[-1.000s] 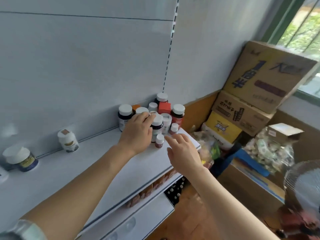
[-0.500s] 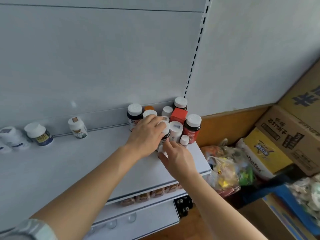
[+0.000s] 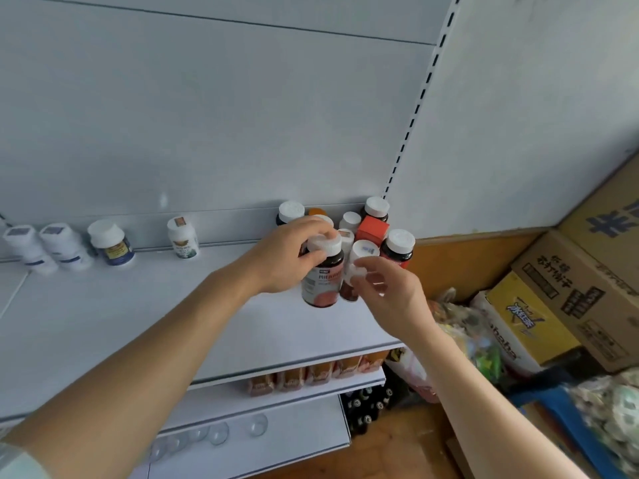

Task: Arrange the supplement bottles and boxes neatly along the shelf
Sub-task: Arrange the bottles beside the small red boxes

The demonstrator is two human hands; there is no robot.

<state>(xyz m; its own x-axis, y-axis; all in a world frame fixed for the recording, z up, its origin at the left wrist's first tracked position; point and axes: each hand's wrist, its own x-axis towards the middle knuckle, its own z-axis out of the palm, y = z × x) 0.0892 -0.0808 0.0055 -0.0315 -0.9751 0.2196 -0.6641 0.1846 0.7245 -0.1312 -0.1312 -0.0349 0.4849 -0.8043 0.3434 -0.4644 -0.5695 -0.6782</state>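
My left hand (image 3: pixel 287 255) grips a dark bottle with a white cap and pink label (image 3: pixel 322 279), lifted and tilted above the white shelf (image 3: pixel 145 316). My right hand (image 3: pixel 390 293) pinches a small brown bottle with a white cap (image 3: pixel 351 285) right beside it. Behind them a cluster of white-capped bottles (image 3: pixel 399 247) and a red box (image 3: pixel 372 229) stands at the shelf's right end. Several bottles (image 3: pixel 112 243) are spaced along the back wall to the left, including a white one (image 3: pixel 182 238).
Stacked cardboard boxes (image 3: pixel 581 288) and plastic bags of goods (image 3: pixel 466 337) fill the floor at the right. Lower shelves hold orange packets (image 3: pixel 311 373) and dark bottles (image 3: pixel 366 406). A slotted upright (image 3: pixel 418 108) marks the shelf's right end.
My left hand has lifted the pink-labelled bottle out of the cluster toward me. My right hand has closed on the small brown bottle and raised it. The camera has turned left.
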